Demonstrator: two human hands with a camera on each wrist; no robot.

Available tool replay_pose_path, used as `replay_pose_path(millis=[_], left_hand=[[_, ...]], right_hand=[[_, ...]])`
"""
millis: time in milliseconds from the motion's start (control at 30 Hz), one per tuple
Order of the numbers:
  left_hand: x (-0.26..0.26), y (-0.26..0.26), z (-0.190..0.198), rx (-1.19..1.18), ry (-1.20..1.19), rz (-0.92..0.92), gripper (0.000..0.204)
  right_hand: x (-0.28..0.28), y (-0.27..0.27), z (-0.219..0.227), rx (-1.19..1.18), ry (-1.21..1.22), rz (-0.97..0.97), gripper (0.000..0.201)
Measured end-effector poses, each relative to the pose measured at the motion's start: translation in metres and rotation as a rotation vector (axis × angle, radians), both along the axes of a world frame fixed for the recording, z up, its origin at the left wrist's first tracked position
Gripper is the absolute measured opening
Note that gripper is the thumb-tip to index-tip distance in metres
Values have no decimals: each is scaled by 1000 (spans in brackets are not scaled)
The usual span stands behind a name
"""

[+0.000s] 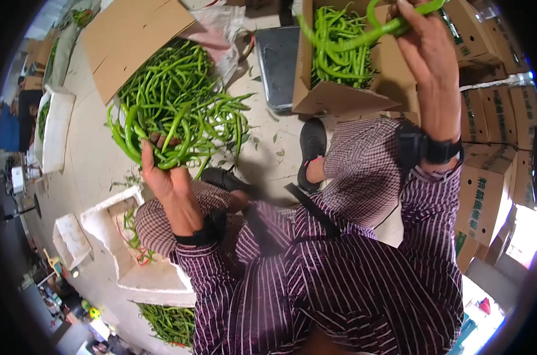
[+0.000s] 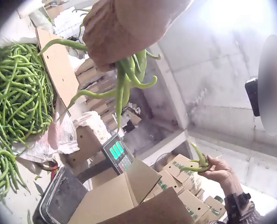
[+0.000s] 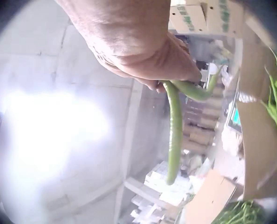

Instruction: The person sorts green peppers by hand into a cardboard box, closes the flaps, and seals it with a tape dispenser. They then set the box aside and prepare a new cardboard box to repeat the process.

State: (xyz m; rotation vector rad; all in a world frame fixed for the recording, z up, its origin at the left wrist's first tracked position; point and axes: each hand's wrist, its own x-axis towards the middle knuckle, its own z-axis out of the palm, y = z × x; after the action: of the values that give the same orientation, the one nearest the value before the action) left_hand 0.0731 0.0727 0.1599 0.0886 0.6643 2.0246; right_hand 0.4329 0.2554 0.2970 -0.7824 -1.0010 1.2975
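One large heap of long, thin green peppers lies beside a flat brown cardboard panel. To its right, an open brown cardboard box holds more such peppers; a dark rectangular scale platform shows between. The left hand, fingers curled closed, grips several green peppers above the heap's near edge. The right hand pinches a few curved green peppers near the box's right side.
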Motion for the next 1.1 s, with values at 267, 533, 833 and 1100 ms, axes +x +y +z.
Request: replay_pose_path(millis=[267, 533, 833, 1100], left_hand=[[6, 6, -5, -90, 8, 1, 18], [23, 14, -7, -228, 115, -27, 18], [34, 8, 9, 75, -60, -251, 26], [47, 2, 12, -1, 347, -299, 41]], right_hand=[[62, 69, -49, 59, -1135, 231, 36], [72, 17, -81, 73, -1507, 833, 32], [-17, -76, 22, -91, -927, 861, 30], [-123, -109, -25, -213, -649, 821, 45]])
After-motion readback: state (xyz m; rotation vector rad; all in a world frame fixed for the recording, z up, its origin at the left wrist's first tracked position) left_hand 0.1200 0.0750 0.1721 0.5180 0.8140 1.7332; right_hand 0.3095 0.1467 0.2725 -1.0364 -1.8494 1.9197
